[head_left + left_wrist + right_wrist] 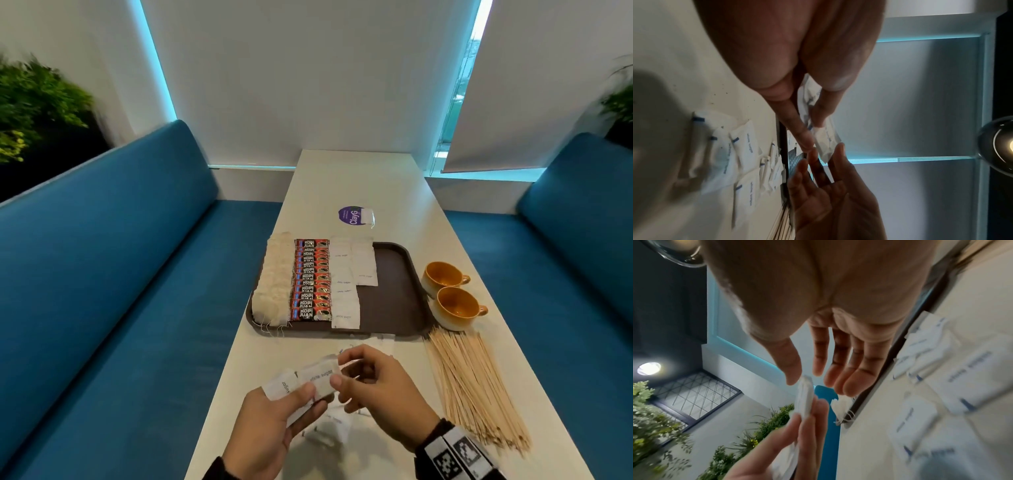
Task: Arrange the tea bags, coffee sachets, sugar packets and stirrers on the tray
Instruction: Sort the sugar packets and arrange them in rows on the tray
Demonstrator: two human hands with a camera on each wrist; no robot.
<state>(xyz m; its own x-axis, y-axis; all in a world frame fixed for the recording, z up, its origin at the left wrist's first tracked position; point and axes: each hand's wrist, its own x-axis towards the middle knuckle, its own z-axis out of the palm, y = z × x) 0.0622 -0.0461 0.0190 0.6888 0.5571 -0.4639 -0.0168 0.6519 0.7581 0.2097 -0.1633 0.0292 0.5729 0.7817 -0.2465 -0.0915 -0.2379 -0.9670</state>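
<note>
Now the left hand (274, 425) holds sugar packets (301, 382) above the table (376, 178), fingers curled round them; the right hand (373, 387) pinches the top packet's end. More packets, coffee sachets (311, 281) and tea bags (275, 282) line the tray (397, 284); stirrers (472, 387) lie beside it.

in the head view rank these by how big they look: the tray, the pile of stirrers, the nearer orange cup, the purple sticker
1. tray
2. pile of stirrers; nearer the camera, so real size is unsure
3. nearer orange cup
4. purple sticker
</note>
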